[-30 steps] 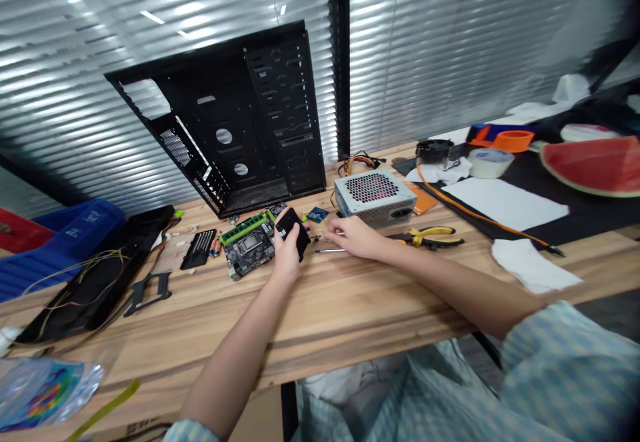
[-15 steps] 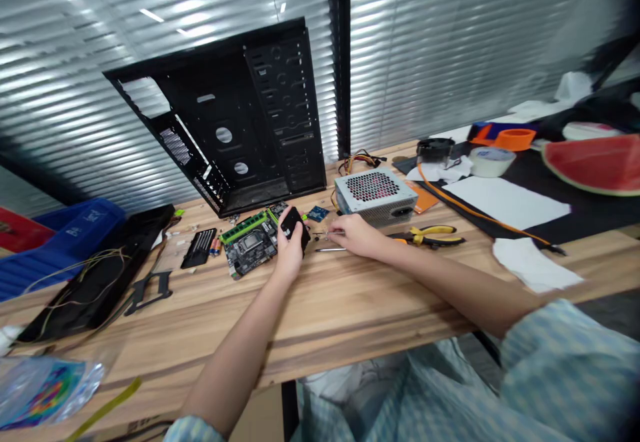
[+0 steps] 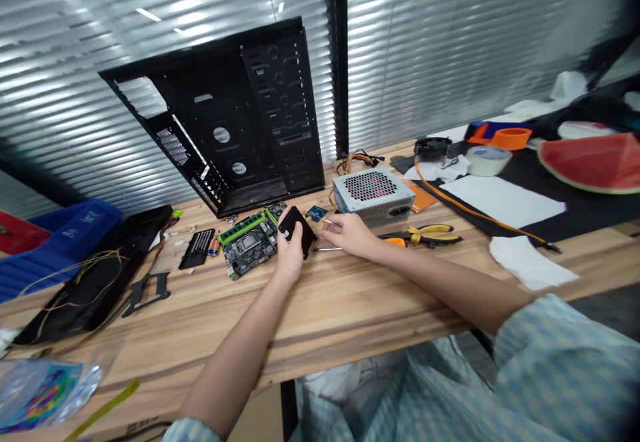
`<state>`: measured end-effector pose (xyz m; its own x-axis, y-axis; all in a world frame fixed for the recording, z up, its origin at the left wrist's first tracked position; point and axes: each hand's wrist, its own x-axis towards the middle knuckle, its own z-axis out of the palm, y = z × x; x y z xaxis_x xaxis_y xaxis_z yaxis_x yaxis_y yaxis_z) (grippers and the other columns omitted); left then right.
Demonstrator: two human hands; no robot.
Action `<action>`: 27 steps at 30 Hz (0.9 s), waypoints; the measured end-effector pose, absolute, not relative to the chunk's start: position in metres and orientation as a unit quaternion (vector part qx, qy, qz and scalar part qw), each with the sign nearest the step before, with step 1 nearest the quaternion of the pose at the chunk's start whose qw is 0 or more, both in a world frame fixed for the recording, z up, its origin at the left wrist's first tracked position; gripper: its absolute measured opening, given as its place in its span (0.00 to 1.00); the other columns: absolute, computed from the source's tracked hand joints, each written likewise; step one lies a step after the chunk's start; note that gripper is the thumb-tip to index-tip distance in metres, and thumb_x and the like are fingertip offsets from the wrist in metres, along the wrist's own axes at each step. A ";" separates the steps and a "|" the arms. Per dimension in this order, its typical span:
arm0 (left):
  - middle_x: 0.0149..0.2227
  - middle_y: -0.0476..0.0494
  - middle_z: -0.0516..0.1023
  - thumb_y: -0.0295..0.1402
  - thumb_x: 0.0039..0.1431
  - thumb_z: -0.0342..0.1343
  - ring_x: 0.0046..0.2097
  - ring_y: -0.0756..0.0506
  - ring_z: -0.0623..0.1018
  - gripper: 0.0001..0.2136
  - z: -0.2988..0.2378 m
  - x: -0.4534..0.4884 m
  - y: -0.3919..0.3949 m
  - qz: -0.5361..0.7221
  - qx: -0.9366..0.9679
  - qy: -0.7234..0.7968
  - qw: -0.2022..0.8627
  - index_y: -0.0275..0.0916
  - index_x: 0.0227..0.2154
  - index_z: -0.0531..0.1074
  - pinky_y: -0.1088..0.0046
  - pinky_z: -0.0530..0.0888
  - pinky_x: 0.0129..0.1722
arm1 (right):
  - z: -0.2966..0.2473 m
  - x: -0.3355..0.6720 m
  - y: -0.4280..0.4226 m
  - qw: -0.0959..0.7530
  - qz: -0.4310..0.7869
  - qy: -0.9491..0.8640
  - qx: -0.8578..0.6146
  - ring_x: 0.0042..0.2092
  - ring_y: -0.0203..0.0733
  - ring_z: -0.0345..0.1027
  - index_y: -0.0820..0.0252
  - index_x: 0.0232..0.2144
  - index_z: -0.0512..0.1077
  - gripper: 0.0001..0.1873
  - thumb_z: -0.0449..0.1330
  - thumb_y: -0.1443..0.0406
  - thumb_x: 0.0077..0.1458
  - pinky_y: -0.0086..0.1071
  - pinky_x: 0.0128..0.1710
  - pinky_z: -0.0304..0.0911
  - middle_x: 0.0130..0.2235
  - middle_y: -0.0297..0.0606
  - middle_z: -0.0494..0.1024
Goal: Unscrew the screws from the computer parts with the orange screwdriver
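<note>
Black rectangular case [image 3: 299, 229], matte, tilted, held above desk in left hand [image 3: 289, 247], fingers wrapped round its near side. Motherboard [image 3: 249, 245] lies flat just left, green RAM stick along far edge. Right hand [image 3: 350, 235] low over desk, fingertips [image 3: 327, 227] near small blue circuit board [image 3: 316, 213]. Thin metal rod [image 3: 327, 249] lies just below.

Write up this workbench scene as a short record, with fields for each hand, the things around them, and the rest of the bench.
left hand: holds a black rectangular component
right hand: fingers curled above a thin metal rod; any grip is unclear
things: motherboard with green RAM stick; small blue circuit board
rest: black PC case frame, power supply, yellow-handled pliers, tape roll, wooden table
</note>
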<state>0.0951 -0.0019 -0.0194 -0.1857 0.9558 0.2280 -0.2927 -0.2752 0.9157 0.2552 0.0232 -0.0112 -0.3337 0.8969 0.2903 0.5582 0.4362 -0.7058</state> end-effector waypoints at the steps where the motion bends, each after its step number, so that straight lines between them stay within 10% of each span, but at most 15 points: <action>1: 0.51 0.41 0.76 0.47 0.51 0.64 0.49 0.42 0.78 0.27 -0.019 0.097 -0.003 0.672 0.427 0.380 0.471 0.48 0.54 0.67 0.65 0.75 0.48 | -0.012 0.254 0.023 0.339 0.249 -0.779 -0.466 0.22 0.32 0.56 0.63 0.31 0.77 0.13 0.62 0.57 0.54 0.27 0.24 0.48 0.20 0.30 0.68; 18: 0.45 0.46 0.77 0.49 0.50 0.64 0.39 0.48 0.80 0.25 -0.019 0.093 0.006 0.711 0.327 0.413 0.466 0.46 0.48 0.69 0.69 0.76 0.40 | -0.012 0.252 0.020 0.211 0.132 -0.822 -0.513 0.35 0.46 0.73 0.60 0.34 0.76 0.08 0.58 0.64 0.59 0.31 0.31 0.56 0.35 0.49 0.79; 22: 0.44 0.45 0.77 0.54 0.51 0.60 0.37 0.47 0.79 0.24 -0.015 0.090 0.005 0.707 0.292 0.391 0.512 0.44 0.44 0.70 0.68 0.77 0.37 | -0.006 0.252 0.015 0.230 0.143 -0.841 -0.469 0.35 0.43 0.72 0.59 0.42 0.74 0.12 0.56 0.59 0.61 0.30 0.33 0.57 0.35 0.44 0.79; 27: 0.39 0.46 0.78 0.60 0.52 0.55 0.33 0.47 0.78 0.26 -0.011 0.087 0.002 0.703 0.261 0.351 0.561 0.42 0.42 0.72 0.68 0.77 0.35 | 0.001 0.248 0.004 0.278 0.248 -0.852 -0.368 0.28 0.34 0.63 0.62 0.27 0.70 0.12 0.53 0.66 0.62 0.28 0.30 0.53 0.26 0.35 0.73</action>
<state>0.0867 0.0021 -0.0114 -0.2347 0.9717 -0.0267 -0.6049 -0.1245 0.7865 0.2483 0.0036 0.0011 -0.5737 0.7656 0.2910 0.4894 0.6053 -0.6278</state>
